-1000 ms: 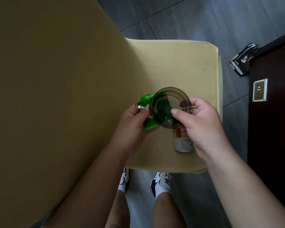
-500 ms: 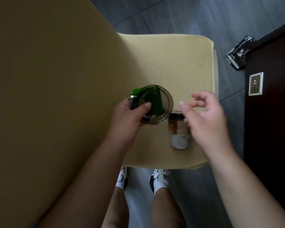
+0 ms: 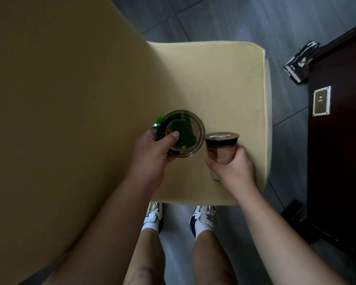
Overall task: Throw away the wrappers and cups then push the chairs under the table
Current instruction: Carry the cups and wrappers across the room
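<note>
I look straight down at a yellow chair seat (image 3: 224, 79). My left hand (image 3: 152, 153) holds a clear plastic cup (image 3: 193, 145) by its rim, thumb inside, together with a green wrapper (image 3: 183, 128) that shows through and beside the cup. My right hand (image 3: 234, 167) is wrapped around a brown lidded cup (image 3: 221, 145) that stands on the seat just right of the clear cup. The lower part of the brown cup is hidden by my fingers.
The yellow chair back (image 3: 60, 99) fills the left half of the view. A dark wooden table (image 3: 341, 140) runs along the right edge. A black-and-white wrapper (image 3: 300, 62) lies on the grey tiled floor at the upper right. My feet stand below the seat.
My right hand let go of the clear cup, moved right and down, and closed around the brown cup. My left hand took over the clear cup with the green wrapper.
</note>
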